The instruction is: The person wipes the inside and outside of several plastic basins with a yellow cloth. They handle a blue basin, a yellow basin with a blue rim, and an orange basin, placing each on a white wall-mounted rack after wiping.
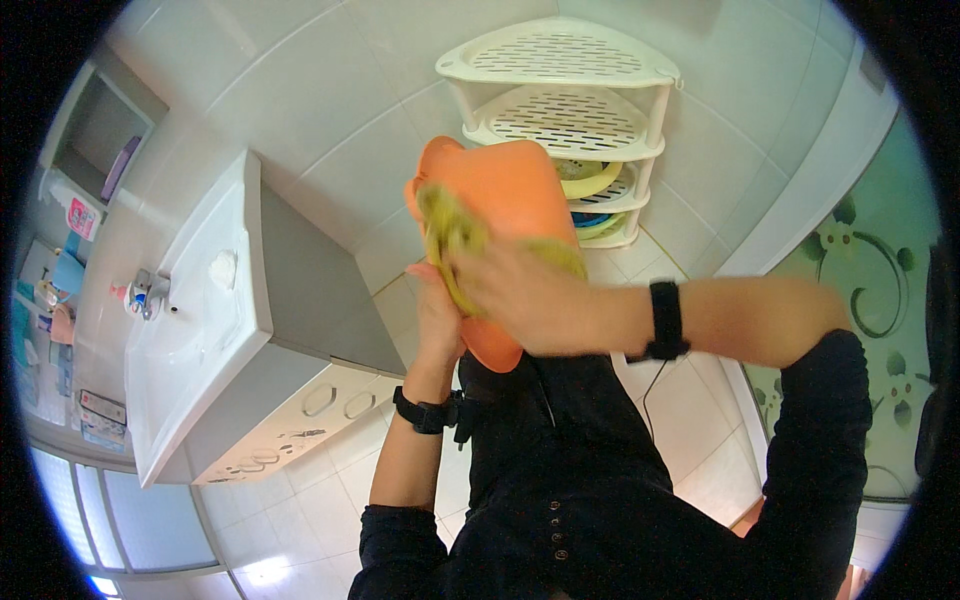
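An orange plastic basin [520, 180] is held up in front of my body, tilted on its side. My left hand [437, 312] grips it low on its left side, thumb showing and the other fingers mostly hidden. A yellow-green cloth [447, 225] lies bunched against the basin's surface. Over it, my right hand [510, 300] presses the cloth to the basin; motion blurs its fingers. Part of the cloth sticks out to the right, above my right wrist.
Behind the basin stands a white corner rack [560, 60] with basins on its lower shelves. At left, a white sink [200, 330] with a metal faucet [150, 293] tops a grey cabinet [310, 270]. A patterned glass door [850, 290] is on the right.
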### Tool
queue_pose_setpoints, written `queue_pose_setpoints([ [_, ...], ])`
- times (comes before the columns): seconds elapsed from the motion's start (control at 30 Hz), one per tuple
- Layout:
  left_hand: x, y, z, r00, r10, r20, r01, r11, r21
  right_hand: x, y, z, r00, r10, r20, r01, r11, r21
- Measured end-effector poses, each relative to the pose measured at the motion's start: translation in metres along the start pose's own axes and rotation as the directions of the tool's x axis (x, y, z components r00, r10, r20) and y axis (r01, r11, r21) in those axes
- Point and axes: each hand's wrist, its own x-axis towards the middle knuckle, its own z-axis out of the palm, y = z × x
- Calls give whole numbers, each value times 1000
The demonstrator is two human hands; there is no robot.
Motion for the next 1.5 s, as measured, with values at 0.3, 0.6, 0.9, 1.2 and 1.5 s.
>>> queue_pose_setpoints([
  [0.3,-6,1,-15,993,-54,107,57,998,-20,-2,73,8,934,32,-357,-24,999,25],
  [0.6,-17,-2,-21,990,27,141,-21,999,-41,-7,160,12,756,626,-195,-395,672,626],
  [0.9,0,3,-27,996,-46,80,46,999,-7,-73,17,54,916,-214,-340,210,977,-48],
  [1.2,-10,-2,-52,991,-76,107,75,997,11,-50,59,60,854,75,-514,-66,997,36],
  [1.5,-15,-21,-74,992,-128,-23,125,986,-110,-87,95,142,492,869,45,-627,318,712],
])
